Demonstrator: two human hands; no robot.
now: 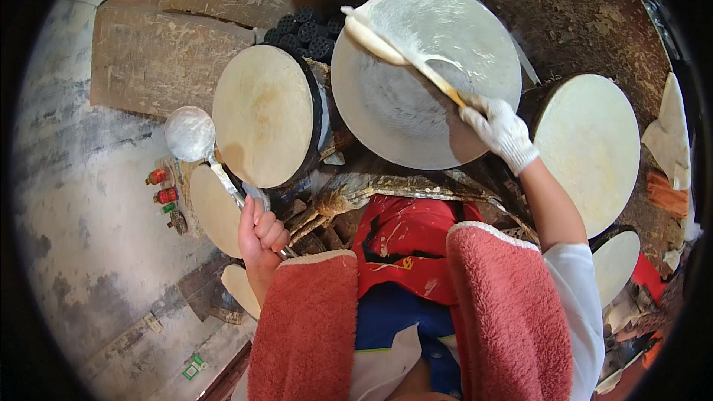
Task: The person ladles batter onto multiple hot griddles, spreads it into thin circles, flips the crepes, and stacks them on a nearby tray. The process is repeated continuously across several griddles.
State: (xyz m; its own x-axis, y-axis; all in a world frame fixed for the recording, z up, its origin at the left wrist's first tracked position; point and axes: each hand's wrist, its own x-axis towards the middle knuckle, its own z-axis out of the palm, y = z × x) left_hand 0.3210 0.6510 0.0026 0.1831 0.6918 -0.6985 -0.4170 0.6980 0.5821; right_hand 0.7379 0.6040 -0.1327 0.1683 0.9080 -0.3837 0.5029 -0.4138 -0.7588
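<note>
My bare left hand (261,232) is wrapped round the handle of a metal ladle (189,134), its round bowl smeared with pale batter and held out to the left. My right hand (499,131), in a white knit glove, grips the wooden handle of a batter-coated spreader (377,41). The spreader lies slantwise across the far left part of a large round griddle (394,122). White wet batter streaks the far part of that griddle; its near part is greyer. Pale round sheets cover the griddle on the left (264,115) and the one on the right (587,150).
Black honeycomb coal briquettes (306,32) stand behind the left griddle. Further pale rounds (616,266) sit lower at both sides. Worn brown boards (163,59) lie beyond. Small red-labelled bottles (165,195) are on the stained floor. A white sheet (668,137) hangs at far right.
</note>
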